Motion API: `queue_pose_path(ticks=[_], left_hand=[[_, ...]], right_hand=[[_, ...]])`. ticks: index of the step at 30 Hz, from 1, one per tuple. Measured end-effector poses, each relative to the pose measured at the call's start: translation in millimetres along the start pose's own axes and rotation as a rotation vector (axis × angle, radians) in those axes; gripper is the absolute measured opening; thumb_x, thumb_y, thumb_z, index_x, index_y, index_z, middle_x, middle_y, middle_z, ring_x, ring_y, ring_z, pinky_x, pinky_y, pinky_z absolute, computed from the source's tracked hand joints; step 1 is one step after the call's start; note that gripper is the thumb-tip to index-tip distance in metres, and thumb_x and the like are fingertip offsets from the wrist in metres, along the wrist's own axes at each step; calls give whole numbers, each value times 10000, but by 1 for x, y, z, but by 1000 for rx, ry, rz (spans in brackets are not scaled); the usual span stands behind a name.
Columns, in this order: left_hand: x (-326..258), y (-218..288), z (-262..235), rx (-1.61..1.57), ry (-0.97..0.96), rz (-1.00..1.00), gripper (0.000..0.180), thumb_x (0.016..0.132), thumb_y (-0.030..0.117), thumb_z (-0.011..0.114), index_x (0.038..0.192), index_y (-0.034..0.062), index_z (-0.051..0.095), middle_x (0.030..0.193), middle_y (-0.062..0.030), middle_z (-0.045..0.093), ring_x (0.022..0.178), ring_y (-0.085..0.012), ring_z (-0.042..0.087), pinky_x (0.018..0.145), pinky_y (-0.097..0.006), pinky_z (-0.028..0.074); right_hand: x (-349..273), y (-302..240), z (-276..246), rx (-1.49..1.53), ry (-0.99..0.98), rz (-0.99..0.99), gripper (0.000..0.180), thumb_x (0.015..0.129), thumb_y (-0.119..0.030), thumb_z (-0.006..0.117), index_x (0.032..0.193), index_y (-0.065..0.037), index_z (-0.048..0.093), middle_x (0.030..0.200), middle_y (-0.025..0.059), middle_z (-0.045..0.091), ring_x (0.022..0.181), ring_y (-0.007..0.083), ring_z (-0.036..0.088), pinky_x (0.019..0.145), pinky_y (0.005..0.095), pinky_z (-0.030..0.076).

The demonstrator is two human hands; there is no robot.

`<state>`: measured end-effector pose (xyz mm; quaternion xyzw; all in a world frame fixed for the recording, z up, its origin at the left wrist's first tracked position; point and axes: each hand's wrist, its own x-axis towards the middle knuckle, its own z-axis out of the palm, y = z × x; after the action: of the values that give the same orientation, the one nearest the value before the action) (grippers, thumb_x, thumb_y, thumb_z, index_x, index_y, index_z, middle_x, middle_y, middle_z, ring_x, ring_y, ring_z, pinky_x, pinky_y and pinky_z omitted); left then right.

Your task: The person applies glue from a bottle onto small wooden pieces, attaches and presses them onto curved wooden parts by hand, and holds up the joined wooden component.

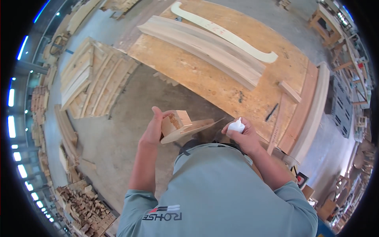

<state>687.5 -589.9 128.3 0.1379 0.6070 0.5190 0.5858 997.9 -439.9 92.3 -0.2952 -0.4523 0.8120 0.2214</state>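
- Left hand (152, 132) grips a small wooden block assembly (179, 125).
- Right hand (244, 136) is closed around a white glue bottle (236, 126), beside the chipboard workbench (205, 79).

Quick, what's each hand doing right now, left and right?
Left hand: closed around a small pale wooden piece with a block on a flat curved strip.
Right hand: closed around a small white squeeze bottle.
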Motion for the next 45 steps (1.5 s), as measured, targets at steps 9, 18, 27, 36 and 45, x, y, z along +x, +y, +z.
queue_pose_path(ticks=[9,18,27,36,45], left_hand=[[-45,72,8,1,221,163,976,926,827,309,1314,-24,588,1194,-113,687,1053,-192,667,907,-330,530],[-51,127,-8,-36,171,164,859,925,786,431,1202,0,637,1038,-135,712,875,-252,706,747,-360,582],[-39,137,-100,-121,110,238,920,888,812,455,1192,-39,629,1016,-188,720,849,-328,731,740,-465,624],[-59,134,-198,428,-81,554,838,846,613,742,1312,-61,567,1234,-128,668,1178,-227,617,1015,-381,491],[-60,118,-216,171,-74,698,380,1033,250,605,1292,-27,583,1254,-101,663,1140,-186,640,996,-352,508]], right_hand=[[71,42,71,-239,-336,-146,185,894,-140,730,1019,-21,665,995,28,685,898,112,622,797,291,508],[106,58,137,-474,-414,-121,456,841,-133,763,1276,-40,663,1174,99,706,1022,177,659,912,315,509],[117,61,208,-500,-341,-145,375,821,-135,789,1168,-42,683,1018,63,721,898,133,624,831,304,512],[139,72,247,-610,-163,-229,400,795,-234,794,1144,-55,719,977,178,731,865,318,693,799,383,543],[148,91,285,-635,-138,-260,398,771,-269,822,1092,-52,730,960,192,729,869,365,693,794,417,547]])
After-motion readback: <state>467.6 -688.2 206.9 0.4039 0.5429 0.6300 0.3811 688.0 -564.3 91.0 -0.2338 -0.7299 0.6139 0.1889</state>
